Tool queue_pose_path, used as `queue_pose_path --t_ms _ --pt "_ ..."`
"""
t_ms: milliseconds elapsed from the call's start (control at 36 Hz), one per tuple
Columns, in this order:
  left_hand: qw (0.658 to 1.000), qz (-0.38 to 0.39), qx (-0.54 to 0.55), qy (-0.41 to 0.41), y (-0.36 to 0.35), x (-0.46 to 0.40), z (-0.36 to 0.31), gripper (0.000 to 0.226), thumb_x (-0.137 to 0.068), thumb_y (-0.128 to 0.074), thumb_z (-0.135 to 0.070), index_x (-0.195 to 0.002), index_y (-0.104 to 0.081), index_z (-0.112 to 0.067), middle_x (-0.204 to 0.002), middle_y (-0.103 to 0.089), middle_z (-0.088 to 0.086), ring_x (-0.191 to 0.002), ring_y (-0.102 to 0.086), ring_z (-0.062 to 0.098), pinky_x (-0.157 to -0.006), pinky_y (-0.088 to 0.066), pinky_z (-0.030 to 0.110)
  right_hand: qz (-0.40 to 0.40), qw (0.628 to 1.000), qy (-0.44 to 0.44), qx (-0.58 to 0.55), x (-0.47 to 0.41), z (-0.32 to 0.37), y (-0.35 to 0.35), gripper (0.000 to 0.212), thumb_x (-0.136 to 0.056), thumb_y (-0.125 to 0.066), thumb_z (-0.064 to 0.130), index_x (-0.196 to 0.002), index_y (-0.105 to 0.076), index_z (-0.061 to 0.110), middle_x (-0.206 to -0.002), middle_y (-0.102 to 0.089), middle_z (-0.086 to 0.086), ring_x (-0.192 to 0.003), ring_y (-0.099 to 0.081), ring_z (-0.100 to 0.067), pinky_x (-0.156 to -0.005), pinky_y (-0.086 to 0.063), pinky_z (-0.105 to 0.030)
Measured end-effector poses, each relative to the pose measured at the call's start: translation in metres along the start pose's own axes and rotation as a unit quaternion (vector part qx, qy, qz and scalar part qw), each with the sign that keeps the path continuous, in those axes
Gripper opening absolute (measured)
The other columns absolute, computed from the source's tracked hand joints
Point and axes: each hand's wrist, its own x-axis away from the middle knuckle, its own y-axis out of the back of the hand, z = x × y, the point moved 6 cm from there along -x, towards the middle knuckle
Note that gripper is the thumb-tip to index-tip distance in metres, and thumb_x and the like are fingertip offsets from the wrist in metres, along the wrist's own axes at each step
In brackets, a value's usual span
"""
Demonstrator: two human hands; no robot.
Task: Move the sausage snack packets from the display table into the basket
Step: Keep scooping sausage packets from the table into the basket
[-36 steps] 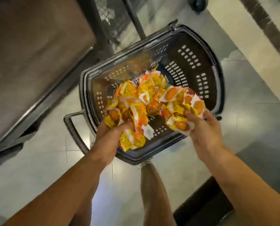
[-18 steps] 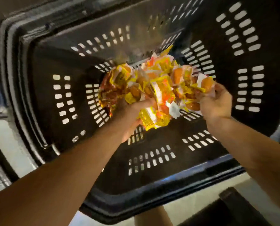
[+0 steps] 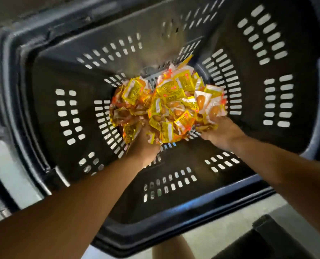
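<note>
A heap of yellow and orange sausage snack packets (image 3: 171, 103) lies deep inside the black slotted basket (image 3: 183, 227), low over its bottom. My left hand (image 3: 146, 144) is under the near left of the heap, fingers buried among packets. My right hand (image 3: 218, 129) is at the near right edge of the heap, its fingers curled into the packets. Whether the packets rest on the basket bottom or in my hands cannot be told.
The basket fills most of the view and stands on a pale tiled floor (image 3: 220, 238). A dark object (image 3: 267, 243) sits at the lower right beside the basket. My leg (image 3: 172, 247) shows below the near rim.
Both hands have gone down from above the basket rim to deep inside it with the packets. The view has closed in on the basket.
</note>
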Motion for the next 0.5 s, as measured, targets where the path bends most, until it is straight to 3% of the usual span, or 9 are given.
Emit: queue_pose_path --t_ms 83,139,194,278,333,417,472,500 --pt "0.999 0.009 -0.046 -0.011 0.011 0.024 -0.004 0.072 -0.091 -0.065 -0.001 -0.153 -0.036 -0.025 -0.15 -0.047 0.01 -0.133 -0.049 0.03 -0.11 -0.044 0.043 0.018 1.0 0.005 0.009 0.033 -0.001 0.01 0.05 -0.094 -0.067 0.029 -0.141 -0.053 0.022 -0.141 -0.055 -0.012 -0.128 -0.052 -0.032 -0.099 -0.04 -0.033" --pt "0.996 0.005 -0.087 -0.027 0.023 0.047 -0.011 0.07 -0.093 -0.065 -0.007 -0.153 -0.036 -0.027 -0.15 -0.048 0.008 -0.133 -0.049 0.029 -0.107 -0.042 0.034 0.036 0.999 0.021 0.013 0.059 0.002 0.019 0.05 -0.094 -0.067 0.03 -0.142 -0.053 0.028 -0.14 -0.057 -0.009 -0.127 -0.054 -0.028 -0.101 -0.041 -0.032" --pt "0.992 -0.01 -0.118 -0.048 0.039 0.073 -0.02 0.068 -0.093 -0.064 -0.011 -0.152 -0.037 -0.031 -0.145 -0.053 0.007 -0.126 -0.055 0.029 -0.096 -0.043 0.026 0.057 0.996 0.062 0.025 0.086 0.011 0.029 0.045 -0.096 -0.064 0.028 -0.14 -0.056 0.033 -0.137 -0.061 -0.005 -0.122 -0.058 -0.026 -0.103 -0.044 -0.033" --pt "0.989 -0.032 -0.126 -0.065 0.064 0.122 -0.039 0.064 -0.091 -0.063 -0.011 -0.148 -0.044 -0.034 -0.129 -0.065 0.008 -0.106 -0.066 0.036 -0.078 -0.053 0.032 0.048 0.993 0.093 0.045 0.128 0.024 0.049 0.037 -0.098 -0.059 0.026 -0.135 -0.061 0.026 -0.13 -0.065 -0.007 -0.116 -0.062 -0.028 -0.099 -0.046 -0.034" --pt "0.985 -0.048 -0.137 -0.09 0.084 0.161 -0.056 0.063 -0.089 -0.064 -0.009 -0.145 -0.048 -0.033 -0.123 -0.069 0.01 -0.102 -0.069 0.036 -0.072 -0.051 0.029 0.034 0.992 0.104 0.065 0.159 0.032 0.061 0.035 -0.099 -0.058 0.028 -0.133 -0.062 0.022 -0.133 -0.064 -0.006 -0.119 -0.061 -0.029 -0.101 -0.046 -0.033" --pt "0.977 -0.057 -0.143 -0.148 0.113 0.23 -0.085 0.064 -0.088 -0.067 -0.002 -0.145 -0.05 -0.026 -0.122 -0.068 0.003 -0.104 -0.068 0.013 -0.084 -0.051 0.022 0.008 0.992 0.128 0.017 0.212 0.043 0.081 0.036 -0.097 -0.064 0.022 -0.133 -0.063 0.016 -0.131 -0.066 -0.01 -0.121 -0.061 -0.032 -0.107 -0.046 -0.04" --pt "0.971 -0.058 -0.131 -0.192 0.132 0.278 -0.1 0.068 -0.084 -0.067 0.009 -0.142 -0.051 -0.021 -0.11 -0.065 -0.005 -0.09 -0.062 -0.012 -0.079 -0.044 0.004 -0.015 0.989 0.149 -0.006 0.255 0.053 0.094 0.039 -0.096 -0.066 0.022 -0.134 -0.062 0.016 -0.123 -0.068 -0.01 -0.118 -0.063 -0.031 -0.1 -0.048 -0.035" --pt "0.967 -0.067 -0.136 -0.204 0.141 0.301 -0.107 0.066 -0.083 -0.068 0.009 -0.141 -0.052 -0.018 -0.11 -0.065 -0.005 -0.091 -0.06 -0.013 -0.08 -0.041 0.003 -0.026 0.987 0.16 -0.017 0.277 0.057 0.101 0.037 -0.096 -0.067 0.022 -0.133 -0.063 0.018 -0.118 -0.069 -0.008 -0.117 -0.064 -0.03 -0.096 -0.048 -0.031"
